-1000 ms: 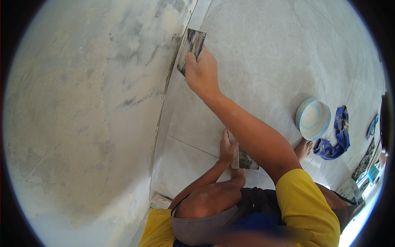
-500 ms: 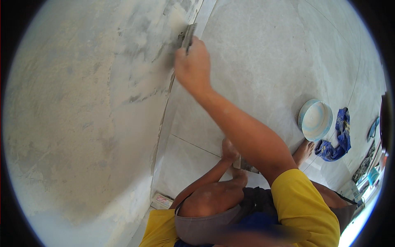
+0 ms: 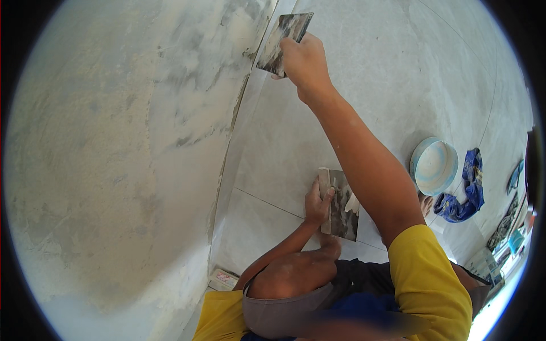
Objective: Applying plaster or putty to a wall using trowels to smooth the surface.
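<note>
In the upper middle of the frame, the right hand (image 3: pixel 307 62) grips a dark, smeared flat blade (image 3: pixel 288 31), the thumb laid across its face and the other fingers bent behind it, mostly out of sight. The blade is tilted, its lower left corner close to the line where the wall (image 3: pixel 114 148) meets the floor (image 3: pixel 364 96); whether it touches the wall I cannot tell. Just below the centre, the left hand (image 3: pixel 317 204) holds a wider plate (image 3: pixel 341 219) by the pale strip along its left edge, with the thumb over the front and the fingers curled around the left side, so how they close underneath cannot be seen. The plate's face is streaked grey, and a lump of off-white paste (image 3: pixel 351 203) sits near its right edge, beside the right forearm. The wall fills the left of the frame, patchy in beige and grey, with dark smudges towards the top. Right of centre, a round pale blue basin (image 3: pixel 418 165) stands on the grey tiles, near a bare foot (image 3: pixel 426 204), and a crumpled blue cloth (image 3: pixel 472 182) lies just beside it. A small pale box (image 3: pixel 223 279) lies at lower left, near the wall's foot.
</note>
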### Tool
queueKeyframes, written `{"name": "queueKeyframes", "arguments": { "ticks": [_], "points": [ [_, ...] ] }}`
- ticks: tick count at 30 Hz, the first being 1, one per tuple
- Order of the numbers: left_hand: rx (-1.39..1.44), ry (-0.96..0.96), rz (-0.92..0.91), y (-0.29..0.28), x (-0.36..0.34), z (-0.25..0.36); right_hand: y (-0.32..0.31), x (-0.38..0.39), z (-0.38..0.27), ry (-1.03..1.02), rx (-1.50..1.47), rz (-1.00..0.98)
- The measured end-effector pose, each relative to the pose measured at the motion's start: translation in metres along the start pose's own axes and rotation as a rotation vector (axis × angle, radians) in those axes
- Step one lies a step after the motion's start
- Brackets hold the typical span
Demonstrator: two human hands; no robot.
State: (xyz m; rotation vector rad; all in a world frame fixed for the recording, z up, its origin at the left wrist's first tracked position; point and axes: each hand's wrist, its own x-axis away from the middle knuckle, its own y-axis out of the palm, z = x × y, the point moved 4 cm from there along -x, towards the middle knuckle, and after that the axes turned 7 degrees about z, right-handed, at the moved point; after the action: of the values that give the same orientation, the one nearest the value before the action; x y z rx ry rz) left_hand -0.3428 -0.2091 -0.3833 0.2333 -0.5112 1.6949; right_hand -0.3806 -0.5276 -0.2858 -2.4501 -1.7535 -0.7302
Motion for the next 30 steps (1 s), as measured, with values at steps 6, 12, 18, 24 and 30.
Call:
{"name": "queueKeyframes", "arguments": {
  "ticks": [6,12,18,24,30],
  "points": [
    [-0.024,0.055,0.004,0.006,0.0,0.008,0.006,-0.002,-0.011,-0.301,0.285,0.078],
    [0.009,0.111,-0.156,-0.004,0.003,0.003,0.039,0.083,-0.044,-0.597,0.433,0.129],
    [-0.041,0.008,-0.017,0.012,0.002,0.002,-0.029,-0.01,-0.022,-0.575,0.517,0.157],
    [-0.038,-0.04,-0.034,0.004,0.001,0.004,-0.009,-0.055,-0.028,-0.887,0.309,0.288],
    [-0.019,-0.032,-0.072,0.006,0.001,-0.002,0.013,0.04,0.017,-0.845,0.433,0.078]
  ]
}}
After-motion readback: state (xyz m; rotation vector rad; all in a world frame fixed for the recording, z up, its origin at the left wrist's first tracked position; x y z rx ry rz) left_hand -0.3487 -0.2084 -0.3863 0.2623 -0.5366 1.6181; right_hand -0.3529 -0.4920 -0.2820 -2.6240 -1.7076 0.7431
